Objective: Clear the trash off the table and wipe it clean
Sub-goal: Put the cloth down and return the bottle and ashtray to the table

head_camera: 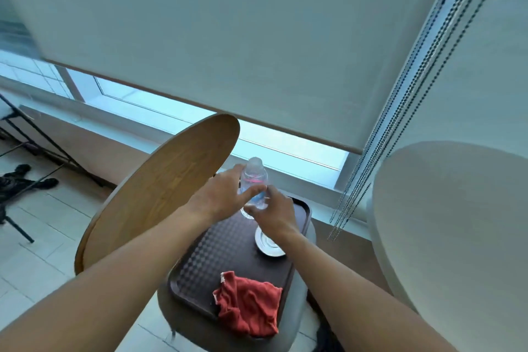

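Observation:
A clear plastic bottle (253, 177) with a pink label band is held above the far end of a dark brown tray (225, 248). My left hand (220, 194) wraps its fingers round the bottle's left side. My right hand (274, 214) grips its lower part from the right. A crumpled red cloth (248, 304) lies on the tray's near end. A small white saucer (267, 243) sits on the tray under my right wrist. The round wooden table (160, 188) is to the left of the tray.
The tray rests on a grey stool or seat (297, 303). A large white round surface (445, 226) fills the right side. Bead chains (368, 168) hang from the roller blind at the window ledge. Black metal legs (34, 148) stand on the tiled floor at left.

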